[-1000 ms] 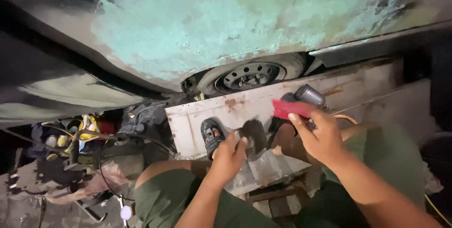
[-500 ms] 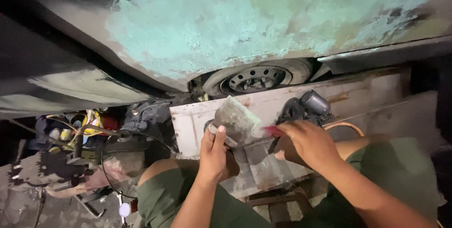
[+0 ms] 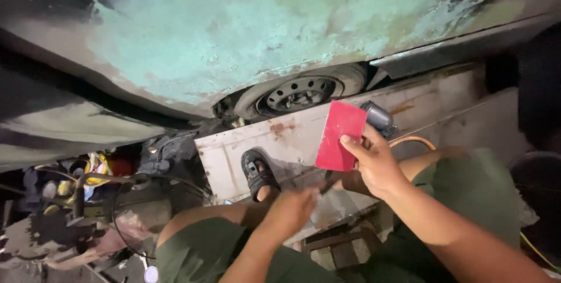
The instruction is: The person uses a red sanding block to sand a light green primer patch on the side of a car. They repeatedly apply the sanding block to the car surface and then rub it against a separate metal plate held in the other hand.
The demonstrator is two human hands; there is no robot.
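A red flat spreader card stands upright in the right hand, pinched above the knees. The left hand grips a thin dark tool, blurred, before the patched car panel and wheel.

Car body repair shop, prob. a rough garage or street-side one. Above the fingers looms a car body panel, sanded to patchy green primer w/ grey filler and bare spots. Just beyond the fingers, under the panel's edge, a wheel w/ steel rim sits in its arch. Fingers pinch a red spreader card, the sort used for body filler. Behind it, a grey tool w/ hose. Far left of the fingers, a cluttered heap of tools and cables on a dirty floor. Dim light, grime all round.
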